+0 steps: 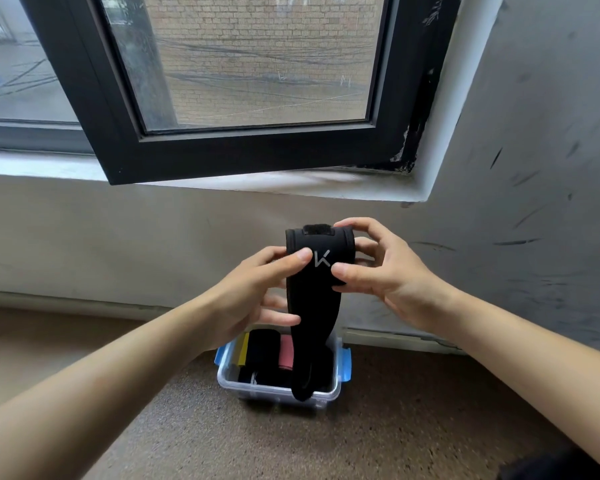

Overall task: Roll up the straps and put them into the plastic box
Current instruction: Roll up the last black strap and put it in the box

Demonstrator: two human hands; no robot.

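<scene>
A black strap with a white K mark hangs in the air above the box, its top end folded over into the start of a roll. My left hand pinches its left edge, thumb on the front. My right hand holds the right side of the roll, thumb on the front and fingers curled behind. The strap's loose tail dangles down over the clear plastic box with blue latches, which stands on the floor. Inside the box lie black, yellow and pink rolled straps.
A brown speckled floor spreads around the box. The box stands close to a grey wall under a white sill. An open black window frame juts inward above the hands.
</scene>
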